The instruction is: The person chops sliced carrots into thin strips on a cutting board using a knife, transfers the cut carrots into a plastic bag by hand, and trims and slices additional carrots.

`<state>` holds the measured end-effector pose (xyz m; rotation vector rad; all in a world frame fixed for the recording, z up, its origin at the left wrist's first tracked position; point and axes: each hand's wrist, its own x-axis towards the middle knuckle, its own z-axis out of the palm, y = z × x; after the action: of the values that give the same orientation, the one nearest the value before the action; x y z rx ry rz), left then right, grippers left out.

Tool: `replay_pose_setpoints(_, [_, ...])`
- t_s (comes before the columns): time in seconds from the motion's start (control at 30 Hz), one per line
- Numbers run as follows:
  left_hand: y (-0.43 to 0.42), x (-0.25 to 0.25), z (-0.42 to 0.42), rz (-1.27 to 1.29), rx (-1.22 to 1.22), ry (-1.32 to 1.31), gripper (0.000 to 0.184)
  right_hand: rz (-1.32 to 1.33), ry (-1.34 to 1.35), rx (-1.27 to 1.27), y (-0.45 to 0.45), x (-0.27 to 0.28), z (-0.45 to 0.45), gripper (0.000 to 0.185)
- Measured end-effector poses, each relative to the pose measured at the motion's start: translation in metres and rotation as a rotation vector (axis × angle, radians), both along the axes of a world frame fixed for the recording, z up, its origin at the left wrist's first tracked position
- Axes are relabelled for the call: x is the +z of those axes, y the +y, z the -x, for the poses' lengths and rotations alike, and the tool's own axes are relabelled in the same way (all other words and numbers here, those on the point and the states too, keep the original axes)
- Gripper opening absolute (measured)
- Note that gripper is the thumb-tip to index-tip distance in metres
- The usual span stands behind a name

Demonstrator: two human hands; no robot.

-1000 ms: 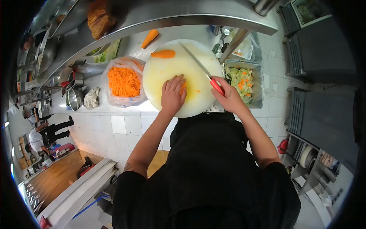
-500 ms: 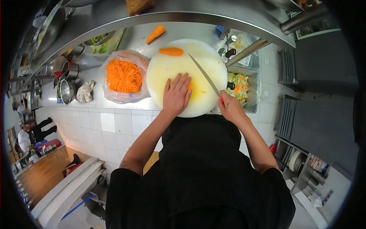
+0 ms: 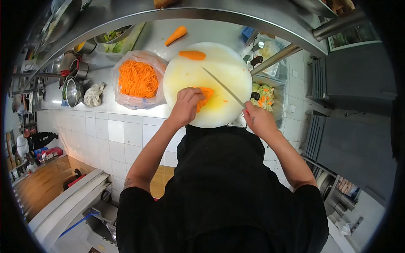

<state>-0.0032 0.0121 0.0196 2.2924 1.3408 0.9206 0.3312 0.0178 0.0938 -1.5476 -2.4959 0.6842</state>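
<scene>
On the round white cutting board [image 3: 177,76], my left hand [image 3: 184,109] has its fingers curled against a pile of orange carrot slices [image 3: 206,98], partly covering it. My right hand [image 3: 258,122], at the board's right edge, grips the handle of a knife [image 3: 223,87]. The blade slants up and left over the board, apart from the slices. A larger piece of carrot [image 3: 192,55] lies near the board's far edge. Left of the board stands a clear plastic bag [image 3: 120,99] filled with shredded carrot [image 3: 138,79].
A whole peeled carrot [image 3: 175,36] lies behind the board. Bins with vegetable scraps [image 3: 265,95] stand at the right. A crumpled cloth [image 3: 93,94] and a metal bowl [image 3: 74,93] sit at the left. A steel shelf [image 3: 202,14] overhangs the counter.
My left hand has gone from lying flat over the slices to curled fingers at their left side, exposing more of them. The knife in my right hand has shifted slightly left and down.
</scene>
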Motion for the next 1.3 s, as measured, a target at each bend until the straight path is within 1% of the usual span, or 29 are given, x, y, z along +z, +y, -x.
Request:
replay_pose_setpoints(0.07, [0.002,-0.003,-0.009,0.014,-0.024,0.013,0.038,-0.020,-0.020,0.043,-0.003,0.011,0.009,0.018])
replay_pose_setpoints(0.2, [0.006,-0.012,-0.012,0.049,-0.045,-0.009,0.036,-0.011,-0.057,0.088,-0.003,0.010,0.016,0.020])
replay_pose_setpoints(0.27, [0.006,-0.012,-0.011,0.062,-0.052,0.011,0.042,-0.013,-0.104,0.127,-0.001,0.004,0.016,0.017])
replay_pose_setpoints(0.37, [0.008,-0.010,-0.011,0.081,-0.066,0.029,0.046,0.010,-0.128,0.147,0.003,-0.022,0.014,0.014])
replay_pose_setpoints(0.5, [0.008,-0.009,-0.013,0.075,-0.068,0.047,0.046,0.033,-0.136,0.164,0.008,-0.012,0.019,0.014])
replay_pose_setpoints(0.63, [0.006,-0.011,-0.013,0.052,-0.058,0.089,0.044,0.006,-0.138,0.185,-0.003,0.019,0.013,0.014])
replay_pose_setpoints(0.7, [0.006,-0.010,-0.014,0.044,-0.059,0.096,0.044,-0.011,-0.135,0.187,-0.007,0.024,0.011,0.014])
replay_pose_setpoints(0.8, [0.006,-0.009,-0.013,0.038,-0.064,0.106,0.042,0.025,-0.180,0.153,-0.005,0.012,0.016,0.013])
replay_pose_setpoints(0.87, [0.006,-0.009,-0.014,0.044,-0.053,0.116,0.041,0.089,-0.094,0.176,0.010,-0.010,0.024,0.014])
replay_pose_setpoints(0.9, [0.007,-0.009,-0.013,0.041,-0.041,0.121,0.041,0.084,-0.090,0.187,0.009,0.002,0.027,0.014])
replay_pose_setpoints(0.97, [0.006,-0.008,-0.013,0.035,-0.061,0.110,0.040,0.169,-0.197,0.135,-0.002,0.039,0.029,0.015])
replay_pose_setpoints(1.0, [0.006,-0.008,-0.014,0.031,-0.063,0.109,0.040,0.167,-0.199,0.132,0.000,0.028,0.030,0.015])
replay_pose_setpoints(1.07, [0.005,-0.008,-0.015,0.044,-0.039,0.115,0.040,0.188,-0.070,0.122,0.006,-0.003,0.031,0.015])
replay_pose_setpoints(1.1, [0.005,-0.008,-0.016,0.046,-0.032,0.115,0.040,0.189,-0.071,0.128,0.005,0.003,0.032,0.015])
replay_pose_setpoints(1.17, [0.005,-0.009,-0.015,0.018,-0.046,0.085,0.040,0.156,-0.174,0.134,0.002,0.021,0.037,0.015])
replay_pose_setpoints(1.3, [0.006,-0.005,-0.017,0.054,-0.044,0.112,0.039,0.178,-0.155,0.132,0.003,0.008,0.035,0.014])
